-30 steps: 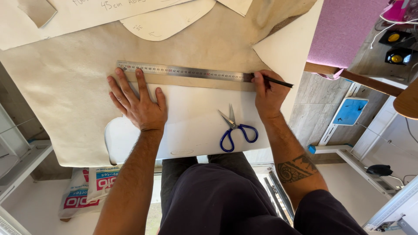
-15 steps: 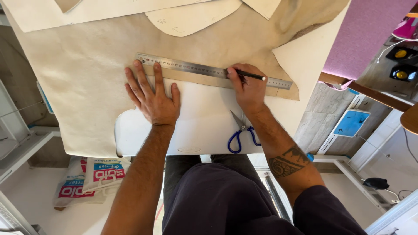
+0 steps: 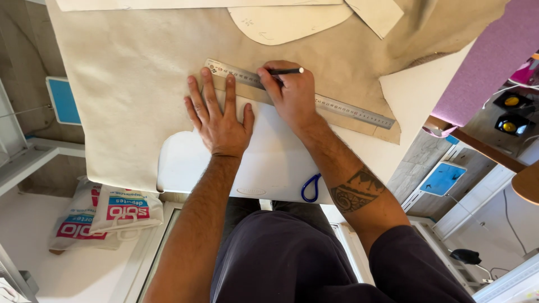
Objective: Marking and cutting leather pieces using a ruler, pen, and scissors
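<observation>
One long, thin steel ruler lies slanted on a matte beige sheet. The left hand presses flat, fingers spread, just below the ruler's left end. The right hand pinches one slim black pencil against the ruler's edge. One blue scissor handle loop shows below the ruler, beside the right forearm.

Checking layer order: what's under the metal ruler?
The metal ruler lies on tan paper over a white board. The right hand covers its middle; the left hand presses nearby.
</observation>
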